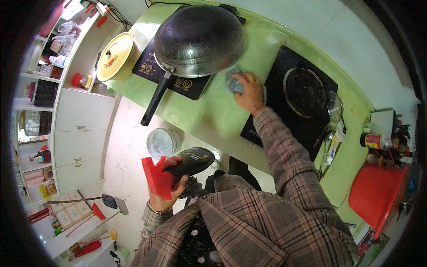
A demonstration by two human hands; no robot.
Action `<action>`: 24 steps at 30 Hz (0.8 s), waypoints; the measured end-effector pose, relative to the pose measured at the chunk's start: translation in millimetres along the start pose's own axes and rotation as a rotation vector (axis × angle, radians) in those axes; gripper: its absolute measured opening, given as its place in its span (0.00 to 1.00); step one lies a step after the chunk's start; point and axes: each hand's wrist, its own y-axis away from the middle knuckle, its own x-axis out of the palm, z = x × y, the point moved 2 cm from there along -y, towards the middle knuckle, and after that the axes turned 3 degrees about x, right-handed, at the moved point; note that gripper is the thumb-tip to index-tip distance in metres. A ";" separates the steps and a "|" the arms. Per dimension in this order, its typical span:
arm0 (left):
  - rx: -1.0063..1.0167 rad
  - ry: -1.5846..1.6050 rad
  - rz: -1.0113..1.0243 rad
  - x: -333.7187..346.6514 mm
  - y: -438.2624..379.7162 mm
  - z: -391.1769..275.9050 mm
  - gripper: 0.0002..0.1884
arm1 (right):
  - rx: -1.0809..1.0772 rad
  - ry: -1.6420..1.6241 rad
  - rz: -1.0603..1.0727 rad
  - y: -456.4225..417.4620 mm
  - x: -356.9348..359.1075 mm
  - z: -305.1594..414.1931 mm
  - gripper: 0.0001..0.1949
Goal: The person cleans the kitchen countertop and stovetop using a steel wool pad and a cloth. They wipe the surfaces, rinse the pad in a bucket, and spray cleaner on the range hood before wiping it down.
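Note:
My right hand (251,91) presses a grey cloth (234,81) onto the green countertop (203,113), between two black induction cookers. In my left hand (163,197) is a dark spray bottle (195,161) with a red trigger head (160,180), held tilted in front of my body, off the counter. A wok (201,36) lies upside down on the left induction cooker (195,88), its black handle (156,98) sticking out over the front edge. Just right of my right hand is the second induction cooker (330,83), with a dark, stained ring on its plate.
A yellow lidded enamel pot (116,58) stands at the counter's left end. Ladles (328,137) and a strainer (334,106) lie along the right cooker. At far right is a red basin (373,197). On the floor stands a whitish bucket (161,143). White cabinets (81,133) line the left.

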 end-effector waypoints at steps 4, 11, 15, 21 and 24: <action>-0.023 0.008 -0.045 -20.9 32.9 13.2 0.22 | -0.031 -0.139 0.127 93.8 22.1 89.9 0.27; -0.104 -0.032 -0.090 -53.9 73.1 38.8 0.21 | 0.113 -0.796 0.378 188.4 31.6 155.4 0.27; -0.120 -0.050 -0.165 -60.0 90.9 51.9 0.21 | 0.142 -0.981 0.224 115.2 -52.3 113.6 0.30; -0.084 -0.159 -0.224 -57.8 96.0 54.8 0.21 | 0.272 0.105 0.004 7.0 -37.9 -30.9 0.32; -0.166 -0.105 -0.273 -52.1 107.1 49.1 0.25 | 0.210 0.466 -0.106 -3.1 10.2 -24.2 0.35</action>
